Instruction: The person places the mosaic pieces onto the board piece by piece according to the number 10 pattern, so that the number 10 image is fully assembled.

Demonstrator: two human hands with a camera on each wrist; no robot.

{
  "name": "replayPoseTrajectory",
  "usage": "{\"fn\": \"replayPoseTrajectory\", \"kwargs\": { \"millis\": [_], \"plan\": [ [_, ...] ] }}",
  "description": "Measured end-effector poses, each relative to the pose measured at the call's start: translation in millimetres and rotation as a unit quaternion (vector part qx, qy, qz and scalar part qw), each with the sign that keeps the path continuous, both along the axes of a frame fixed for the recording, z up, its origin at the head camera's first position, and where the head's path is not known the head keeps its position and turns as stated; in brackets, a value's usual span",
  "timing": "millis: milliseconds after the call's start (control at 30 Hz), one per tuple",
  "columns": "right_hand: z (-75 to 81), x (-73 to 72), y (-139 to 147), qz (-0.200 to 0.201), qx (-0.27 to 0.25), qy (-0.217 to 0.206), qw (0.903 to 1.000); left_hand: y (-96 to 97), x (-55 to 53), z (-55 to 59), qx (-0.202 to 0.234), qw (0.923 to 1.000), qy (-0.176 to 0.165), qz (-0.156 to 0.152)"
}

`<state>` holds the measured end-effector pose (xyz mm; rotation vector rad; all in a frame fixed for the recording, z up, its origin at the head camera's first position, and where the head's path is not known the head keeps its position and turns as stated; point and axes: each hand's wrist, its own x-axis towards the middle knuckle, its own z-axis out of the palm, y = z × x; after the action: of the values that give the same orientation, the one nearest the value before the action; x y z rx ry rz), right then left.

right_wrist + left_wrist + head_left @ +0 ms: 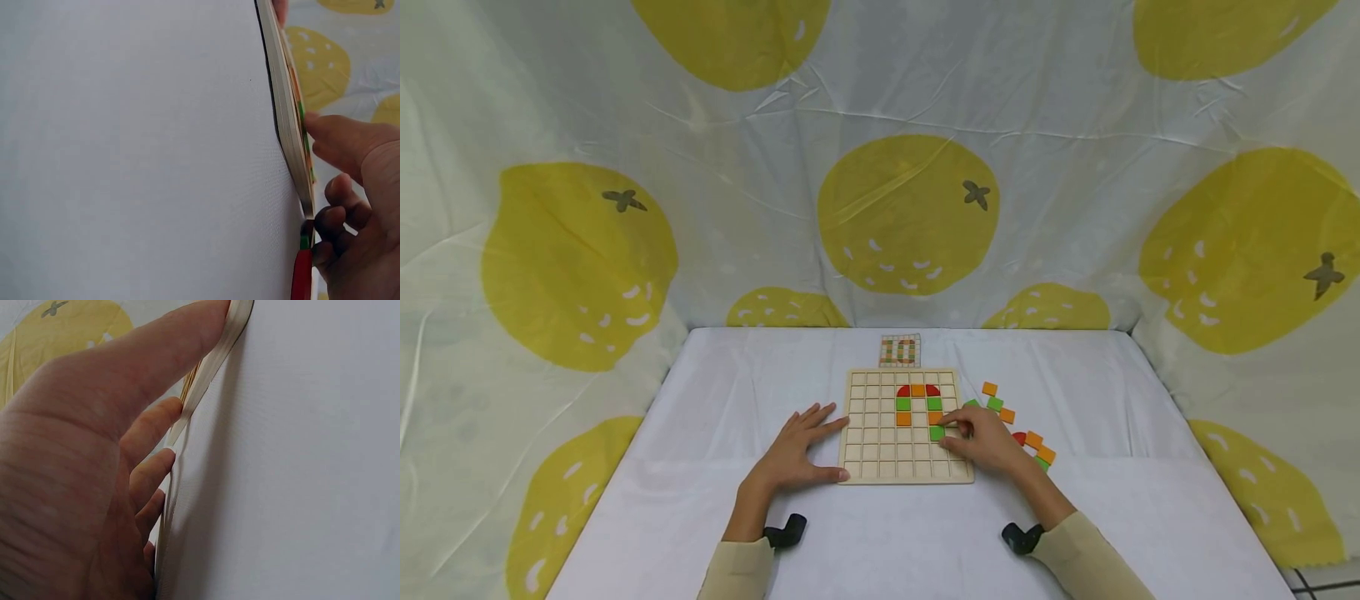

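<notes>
A wooden grid board (880, 454) lies on the white table. Its cells hold red quarter-round tiles (903, 391) and green and orange square tiles, laid out as an arch. My left hand (793, 454) rests along the board's left edge with fingers spread, the thumb at the near left corner. At the right leg of the arch, my right hand (988, 442) pinches the lowest green square tile (936, 433) between thumb and index finger, and its other fingers are curled. In the right wrist view the thumb (319, 122) touches the tile row on the board.
Behind the board lies a small pattern card (900, 351) with a coloured grid design. Loose tiles, among them an orange square (990, 388) and a red piece (302, 275), lie right of the board, partly behind the right hand. A lemon-print cloth (910, 217) hangs around the table.
</notes>
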<state>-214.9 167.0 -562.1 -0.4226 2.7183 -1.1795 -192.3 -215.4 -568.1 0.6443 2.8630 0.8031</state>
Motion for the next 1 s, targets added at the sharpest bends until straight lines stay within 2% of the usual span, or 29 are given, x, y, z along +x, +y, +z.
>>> {"fn": "replayPoseTrajectory", "kwargs": {
  "millis": [200, 433, 667, 1000],
  "plan": [
    [2.3, -1.0, 6, -0.004, -0.008, -0.004, 1.0, 0.6, 0.7, 0.8, 0.001, 1.0, -0.004, -0.001],
    [5.0, -2.7, 23, -0.009, -0.006, 0.029, 0.9995, -0.2, 0.3, -0.3, 0.0, 1.0, 0.001, -0.003],
    [10.1, 0.1, 39, -0.033, 0.003, 0.012, 0.9994, -1.2, -0.2, -0.6, 0.0, 1.0, 0.001, -0.003],
    [10.8, -0.9, 62, -0.065, 0.015, 0.017, 0.9977, -0.6, -0.3, -0.4, -0.005, 1.0, 0.003, -0.002]
  ]
}}
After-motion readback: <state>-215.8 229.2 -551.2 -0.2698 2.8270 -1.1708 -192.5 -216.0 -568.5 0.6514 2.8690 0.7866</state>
